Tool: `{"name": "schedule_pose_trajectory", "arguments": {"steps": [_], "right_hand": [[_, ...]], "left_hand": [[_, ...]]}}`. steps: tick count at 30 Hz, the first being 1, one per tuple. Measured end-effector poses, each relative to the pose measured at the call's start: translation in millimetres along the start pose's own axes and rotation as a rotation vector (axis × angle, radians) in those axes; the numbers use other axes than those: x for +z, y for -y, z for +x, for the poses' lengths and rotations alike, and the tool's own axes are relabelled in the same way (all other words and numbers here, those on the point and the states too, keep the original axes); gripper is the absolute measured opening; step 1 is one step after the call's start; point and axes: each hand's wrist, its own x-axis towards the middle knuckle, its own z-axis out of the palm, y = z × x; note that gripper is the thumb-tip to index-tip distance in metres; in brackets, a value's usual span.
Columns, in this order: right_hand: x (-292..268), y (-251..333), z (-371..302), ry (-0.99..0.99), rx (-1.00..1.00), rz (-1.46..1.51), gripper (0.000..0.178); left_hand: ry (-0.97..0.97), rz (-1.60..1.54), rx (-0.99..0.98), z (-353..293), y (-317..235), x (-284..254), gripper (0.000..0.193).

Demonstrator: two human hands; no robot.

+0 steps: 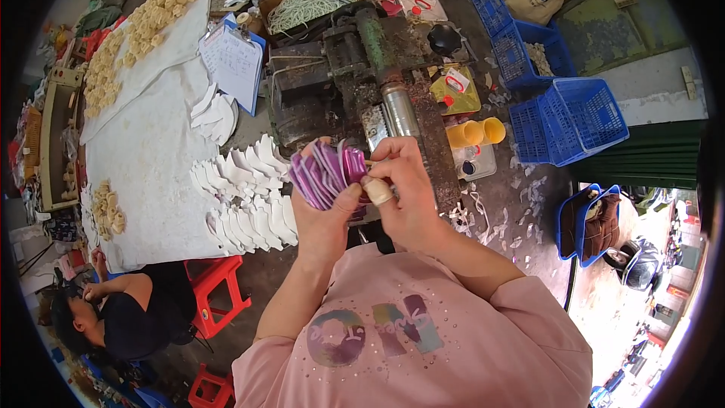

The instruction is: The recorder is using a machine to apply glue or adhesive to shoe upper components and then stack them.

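Observation:
My left hand (321,223) is wrapped round a fanned stack of shiny purple pieces with pale edges (321,174), holding it up in front of my chest. At the stack's right side, my right hand (408,196) has its fingers drawn together in a pinch. A beige covering (379,191) sits on one of its digits. Whether these fingers grip a purple piece or something small beside it is hidden. Just left of the stack, rows of white curved pieces (253,219) lie on the table. A dark, worn machine (362,68) with a metal cylinder stands beyond my hands.
Left is a cloth-covered table (151,189) with piles of tan pieces (143,30). A clipboard (232,60) and a box of pale cords (313,7) lie ahead. Blue crates (589,117) and yellow cups (479,132) stand right. A person (128,302) sits near a red stool (215,295).

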Motion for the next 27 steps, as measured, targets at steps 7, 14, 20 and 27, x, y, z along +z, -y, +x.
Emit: {"name": "schedule_pose_trajectory", "arguments": {"steps": [7, 14, 20, 27], "right_hand": [[-115.7, -38.7, 50.8, 0.287, 0.043, -0.350, 0.015], [-101.8, -61.3, 41.7, 0.689, 0.296, -0.525, 0.004], [-95.0, -68.9, 33.0, 0.262, 0.363, -0.271, 0.014], [-100.1, -80.4, 16.9, 0.174, 0.445, -0.213, 0.022]], "left_hand": [[0.016, 0.525, -0.036, 14.4, -2.5, -34.7, 0.044], [0.592, 1.125, -0.010, 12.4, -0.4, 7.8, 0.062], [0.497, 1.126, -0.091, 10.0, 1.8, 1.5, 0.057], [0.046, 1.235, 0.150, 5.4, -13.3, -88.6, 0.057]]}}
